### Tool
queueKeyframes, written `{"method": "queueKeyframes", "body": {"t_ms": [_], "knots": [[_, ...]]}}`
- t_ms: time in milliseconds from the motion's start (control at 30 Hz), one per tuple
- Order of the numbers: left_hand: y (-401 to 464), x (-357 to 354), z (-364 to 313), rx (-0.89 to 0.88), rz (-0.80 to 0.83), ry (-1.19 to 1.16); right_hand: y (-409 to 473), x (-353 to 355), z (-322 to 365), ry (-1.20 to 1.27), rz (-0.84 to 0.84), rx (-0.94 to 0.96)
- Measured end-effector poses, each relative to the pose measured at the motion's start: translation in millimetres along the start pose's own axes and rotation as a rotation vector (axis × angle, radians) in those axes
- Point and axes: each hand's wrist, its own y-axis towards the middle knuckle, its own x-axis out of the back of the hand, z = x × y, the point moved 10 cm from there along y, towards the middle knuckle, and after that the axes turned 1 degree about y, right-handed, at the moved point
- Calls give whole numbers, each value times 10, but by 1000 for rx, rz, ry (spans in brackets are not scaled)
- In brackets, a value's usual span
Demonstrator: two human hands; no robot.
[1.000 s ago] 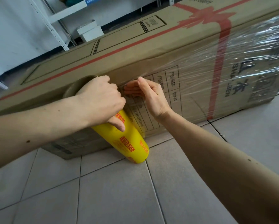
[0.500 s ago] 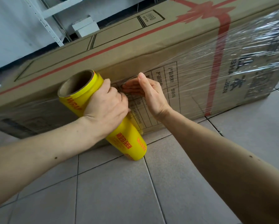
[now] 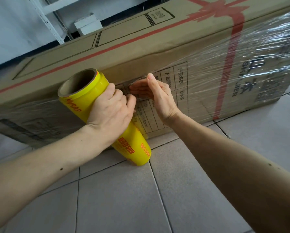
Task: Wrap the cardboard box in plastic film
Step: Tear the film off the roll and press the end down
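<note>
A long brown cardboard box [image 3: 132, 47] with red ribbon print lies on its side on the tiled floor. Clear plastic film [image 3: 251, 69] covers its front face at the right and also low at the left. My left hand [image 3: 110, 111] grips a yellow roll of film [image 3: 90, 88] around its middle; the roll leans against the box front with its lower end on the floor. My right hand [image 3: 157, 96] has straight fingers pressed flat against the film on the box front, just right of the roll.
Grey floor tiles [image 3: 124, 199] fill the foreground. Behind the box stand a white metal shelf frame [image 3: 45, 19] and white boxes [image 3: 88, 25] against a pale wall.
My left hand has slid down the roll, baring its open cardboard core, and the roll has tilted further left. My right hand stays pressed on the film.
</note>
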Motion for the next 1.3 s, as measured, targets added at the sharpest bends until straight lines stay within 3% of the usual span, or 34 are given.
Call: {"method": "queueKeyframes", "body": {"t_ms": [100,300,500,700,900,1000,1167,1300], "knots": [[-79,-6,129,136,7,-24,4,-2,-1,-55,19,18],[-347,-40,208,461,146,-313,5,18,20,-117,25,47],[-329,-39,214,554,110,-382,-8,20,15,-41,28,73],[-160,-51,63,444,316,-154,-178,57,-148,63,-9,17],[-183,-206,-204,134,397,89,-56,77,-283,16,-53,-14],[-164,-281,-223,36,425,80,-51,91,-292,106,-57,-39],[-29,-213,-321,92,403,3,-241,127,-523,154,-58,-173],[-9,-247,-392,41,425,-9,-174,119,-574,136,-69,-180]]}}
